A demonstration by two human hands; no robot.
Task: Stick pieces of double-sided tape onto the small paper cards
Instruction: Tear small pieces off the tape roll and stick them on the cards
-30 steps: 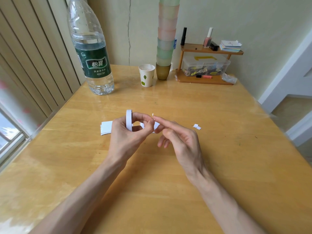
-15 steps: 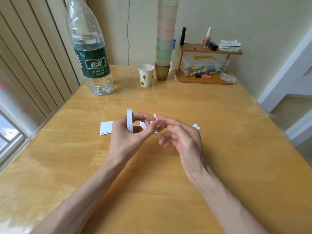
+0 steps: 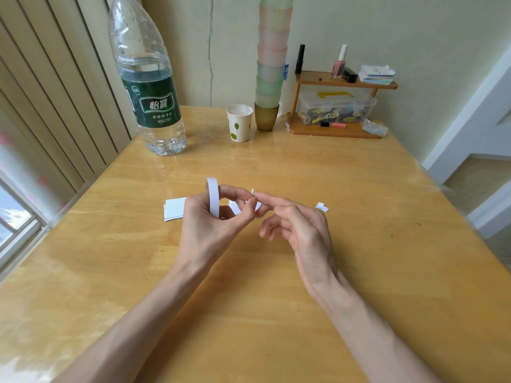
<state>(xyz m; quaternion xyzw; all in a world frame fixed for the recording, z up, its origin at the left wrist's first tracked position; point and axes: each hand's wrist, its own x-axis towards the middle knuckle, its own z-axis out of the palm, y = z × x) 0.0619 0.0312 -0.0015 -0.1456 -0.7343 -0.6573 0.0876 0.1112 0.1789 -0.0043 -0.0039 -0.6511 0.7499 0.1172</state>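
My left hand (image 3: 210,228) grips a white roll of double-sided tape (image 3: 213,197), held upright above the wooden table (image 3: 276,313). A small bit of tape (image 3: 252,192) sticks up where my left fingertips meet my right fingertips. My right hand (image 3: 301,230) pinches there with forefinger and thumb; its other fingers curl loosely. A small stack of white paper cards (image 3: 173,209) lies on the table just left of my left hand. Another white card (image 3: 235,207) lies partly hidden under both hands. A small folded white scrap (image 3: 322,207) lies to the right.
A large water bottle (image 3: 149,87) stands at the back left. A paper cup (image 3: 239,123) and a tall stack of coloured cups (image 3: 269,78) stand at the back middle. A wooden shelf (image 3: 336,106) with a plastic box stands at the back right.
My right fingers have closed in on my left fingertips and now pinch the bit of tape. The roll and the cards have stayed in place.
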